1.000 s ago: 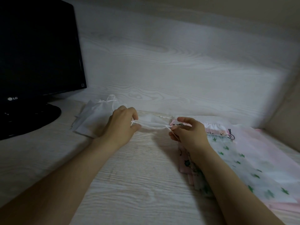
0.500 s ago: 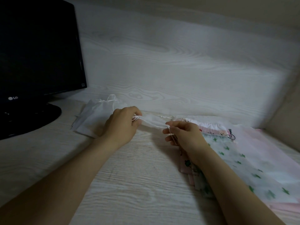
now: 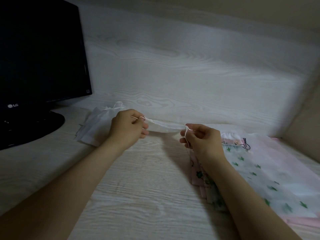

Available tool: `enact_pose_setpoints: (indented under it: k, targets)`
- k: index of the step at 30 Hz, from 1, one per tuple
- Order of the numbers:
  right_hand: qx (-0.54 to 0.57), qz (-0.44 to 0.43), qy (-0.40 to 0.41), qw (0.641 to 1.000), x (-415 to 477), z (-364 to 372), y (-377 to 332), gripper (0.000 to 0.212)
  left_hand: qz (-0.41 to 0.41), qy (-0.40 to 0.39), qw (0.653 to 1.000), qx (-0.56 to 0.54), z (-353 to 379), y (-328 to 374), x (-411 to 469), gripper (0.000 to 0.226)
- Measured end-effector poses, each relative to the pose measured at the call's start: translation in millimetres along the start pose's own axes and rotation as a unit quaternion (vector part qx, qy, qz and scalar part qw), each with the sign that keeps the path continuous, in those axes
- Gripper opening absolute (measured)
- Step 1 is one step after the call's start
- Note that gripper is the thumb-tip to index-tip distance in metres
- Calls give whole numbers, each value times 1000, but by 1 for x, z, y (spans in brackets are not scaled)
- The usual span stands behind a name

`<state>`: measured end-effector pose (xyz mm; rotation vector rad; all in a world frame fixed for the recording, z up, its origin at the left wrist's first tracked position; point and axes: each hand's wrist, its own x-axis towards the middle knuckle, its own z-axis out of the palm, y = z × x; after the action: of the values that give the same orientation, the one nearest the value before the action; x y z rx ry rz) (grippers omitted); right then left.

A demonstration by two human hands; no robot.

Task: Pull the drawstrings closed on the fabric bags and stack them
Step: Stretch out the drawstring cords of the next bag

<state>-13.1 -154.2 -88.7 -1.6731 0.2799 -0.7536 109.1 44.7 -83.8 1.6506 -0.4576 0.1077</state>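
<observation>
A small sheer white drawstring bag point(image 3: 164, 127) hangs stretched between my two hands, just above the pale wooden desk point(image 3: 138, 196). My left hand point(image 3: 127, 129) pinches the drawstring at the bag's left end. My right hand point(image 3: 201, 139) pinches the white string at its right end, and a loose length of string hangs below the fingers. Behind my left hand lies a closed white bag point(image 3: 97, 123) with a tied cord. To the right lies a flat pile of bags: a white one with green stars point(image 3: 270, 175) over pink patterned ones point(image 3: 200, 177).
A black monitor point(image 3: 39, 54) on a round black base point(image 3: 31, 129) stands at the left. A pale wood-grain back panel point(image 3: 190, 70) rises behind the desk, and a beige side wall point(image 3: 304, 129) closes off the right.
My hands have drawn further apart and risen slightly, stretching the white bag's top into a longer, thinner band. My right hand has shifted right and turned.
</observation>
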Motion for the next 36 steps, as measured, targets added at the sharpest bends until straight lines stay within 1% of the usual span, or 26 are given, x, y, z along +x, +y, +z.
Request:
enact_pose_setpoints:
  k: [3,6,7,9,13,17,20,23,26,30,33,36]
  targets:
    - [-11,-15,-7,1000,-1,0,0,12,-70,-31,993,-93,0,8,-1,22]
    - [-20,-24,-13,999,-2,0,0,12,-109,-45,985,-130,0,14,-2,23]
    - [-21,-25,-12,999,-2,0,-1,12,-110,-45,984,-131,0,14,-2,23]
    - [-23,-23,-11,999,-2,-1,-1,12,-87,-42,989,-114,-1,11,-2,22]
    - [-28,-23,-9,999,-2,0,-1,13,-47,-36,994,-91,-3,3,-4,13]
    - [-31,-23,-5,999,0,0,0,14,-32,-14,998,-56,-4,1,-3,14]
    - [-33,-24,-1,999,1,0,0,15,-28,-2,999,-15,-4,0,1,21]
    - [-39,-25,-3,999,1,1,0,15,-52,-17,999,3,-3,0,2,36]
    - [-44,-23,-3,999,0,1,-1,16,-57,-13,998,-11,-2,2,3,39]
    - [-38,-15,-2,999,0,1,-1,16,-50,52,996,-46,-4,-1,10,40]
    - [-26,-11,1,1000,1,1,-1,16,-62,94,989,-100,-5,0,12,44]
    - [-2,2,11,1000,0,1,-4,17,-71,94,983,-140,-7,4,11,44]
